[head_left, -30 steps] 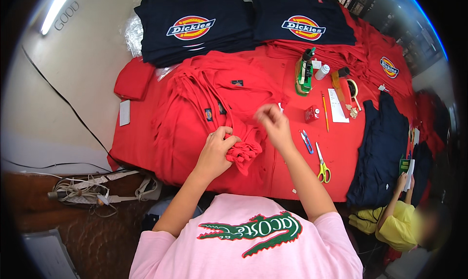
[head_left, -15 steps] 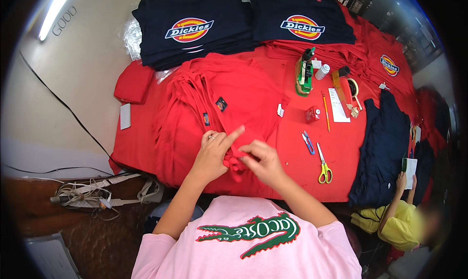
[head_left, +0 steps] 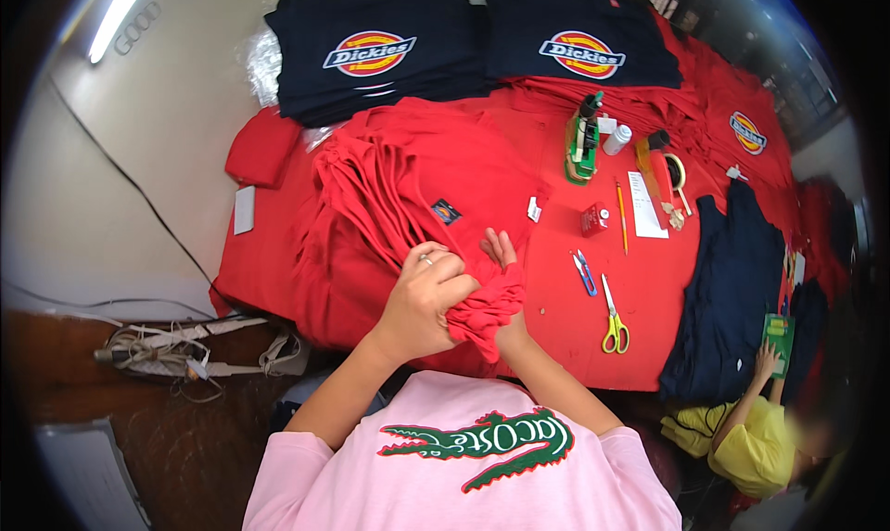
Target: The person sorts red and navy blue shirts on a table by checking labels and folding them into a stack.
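Observation:
My left hand (head_left: 428,294), with a ring on one finger, is closed round bunched red fabric of a shirt (head_left: 487,313) in front of me. My right hand (head_left: 501,247) lies against the far right side of that bunch; its fingertips stretch out past the cloth, while the thumb and palm are mostly hidden behind it. Beyond both hands spreads a layered pile of red shirts (head_left: 408,165), folds fanned out at its left. A small dark label (head_left: 446,212) shows on the top one, and a white tag (head_left: 534,209) at its right edge.
Right of the pile lie blue thread snips (head_left: 584,273), yellow-handled scissors (head_left: 614,316), a pencil (head_left: 622,217), a red box (head_left: 594,220) and a green-black tool (head_left: 583,141). Navy shirts (head_left: 389,21) are stacked at the back. At far right, a co-worker in yellow (head_left: 756,443) holds a green packet (head_left: 779,344).
The red fabric between my hands is lifted and bunched larger. My right hand has gone from pinching in front to stretching behind the cloth. The co-worker's packet now shows green.

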A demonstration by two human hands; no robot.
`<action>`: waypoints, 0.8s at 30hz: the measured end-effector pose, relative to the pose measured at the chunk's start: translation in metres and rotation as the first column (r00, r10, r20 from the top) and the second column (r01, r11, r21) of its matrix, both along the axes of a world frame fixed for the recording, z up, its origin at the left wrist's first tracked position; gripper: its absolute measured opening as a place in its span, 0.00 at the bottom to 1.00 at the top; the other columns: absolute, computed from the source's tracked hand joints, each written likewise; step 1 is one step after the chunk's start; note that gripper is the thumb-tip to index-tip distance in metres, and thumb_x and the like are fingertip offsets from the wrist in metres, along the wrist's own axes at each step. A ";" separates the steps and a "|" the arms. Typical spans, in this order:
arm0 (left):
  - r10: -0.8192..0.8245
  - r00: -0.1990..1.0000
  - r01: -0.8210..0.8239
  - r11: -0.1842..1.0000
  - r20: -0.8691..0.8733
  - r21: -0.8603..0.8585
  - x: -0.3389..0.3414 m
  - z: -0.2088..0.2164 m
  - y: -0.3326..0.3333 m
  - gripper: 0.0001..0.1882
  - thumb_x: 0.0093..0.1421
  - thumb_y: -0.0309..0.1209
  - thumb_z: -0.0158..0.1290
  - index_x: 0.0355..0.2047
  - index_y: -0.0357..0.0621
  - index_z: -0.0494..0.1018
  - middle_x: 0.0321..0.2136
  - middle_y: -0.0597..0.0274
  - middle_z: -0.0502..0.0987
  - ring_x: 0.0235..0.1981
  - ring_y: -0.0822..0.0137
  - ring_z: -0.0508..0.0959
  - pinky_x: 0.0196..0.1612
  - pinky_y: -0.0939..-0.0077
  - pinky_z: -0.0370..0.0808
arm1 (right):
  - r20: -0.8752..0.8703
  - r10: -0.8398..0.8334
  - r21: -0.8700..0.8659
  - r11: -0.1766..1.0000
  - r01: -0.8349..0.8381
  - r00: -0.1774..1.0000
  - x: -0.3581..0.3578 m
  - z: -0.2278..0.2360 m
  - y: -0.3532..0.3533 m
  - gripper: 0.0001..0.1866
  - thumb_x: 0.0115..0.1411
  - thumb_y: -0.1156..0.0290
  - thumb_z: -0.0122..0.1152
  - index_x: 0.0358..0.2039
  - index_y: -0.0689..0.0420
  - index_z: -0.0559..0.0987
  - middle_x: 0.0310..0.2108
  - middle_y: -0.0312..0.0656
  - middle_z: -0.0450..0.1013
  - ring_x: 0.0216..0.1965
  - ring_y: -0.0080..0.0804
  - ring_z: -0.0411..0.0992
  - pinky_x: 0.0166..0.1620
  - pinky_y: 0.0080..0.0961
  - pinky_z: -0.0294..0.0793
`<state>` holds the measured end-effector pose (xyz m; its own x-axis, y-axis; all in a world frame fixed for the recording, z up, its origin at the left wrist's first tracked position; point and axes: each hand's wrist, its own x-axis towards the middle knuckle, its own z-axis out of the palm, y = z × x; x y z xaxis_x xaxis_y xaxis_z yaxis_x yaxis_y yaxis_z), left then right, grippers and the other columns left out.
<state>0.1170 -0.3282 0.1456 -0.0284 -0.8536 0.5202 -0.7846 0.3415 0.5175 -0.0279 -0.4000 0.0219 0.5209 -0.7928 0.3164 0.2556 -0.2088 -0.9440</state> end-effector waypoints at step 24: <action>-0.044 0.987 -0.053 0.813 0.152 0.580 -0.039 0.024 0.193 0.18 0.49 0.46 0.68 0.30 0.45 0.80 0.27 0.56 0.82 0.38 0.51 0.83 0.58 0.51 0.72 | -0.382 0.908 0.018 0.194 -0.981 0.172 -0.061 0.135 0.011 0.20 0.47 0.60 0.77 0.34 0.61 0.82 0.37 0.45 0.81 0.34 0.47 0.77 0.39 0.39 0.76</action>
